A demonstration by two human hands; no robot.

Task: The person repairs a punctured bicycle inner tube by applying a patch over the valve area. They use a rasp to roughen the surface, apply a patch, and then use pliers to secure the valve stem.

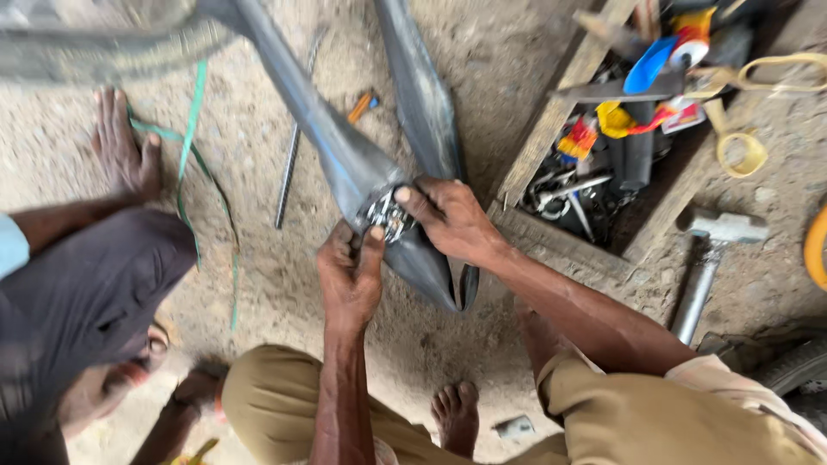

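Grey-blue painted metal fork blades (345, 155) slant over the sandy ground, meeting at a shiny metal hub fitting (388, 215). From the head view, the left hand (349, 280) pinches that fitting, and the right hand (452, 220) grips the blade beside it. Nearby, a steel hammer (711, 250) lies by a wooden toolbox (551, 116).

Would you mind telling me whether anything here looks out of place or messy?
Tools lie loose on the dirt floor: a hammer right of the toolbox, and a metal rod beside the fork that both hands grip. The toolbox is a jumble.
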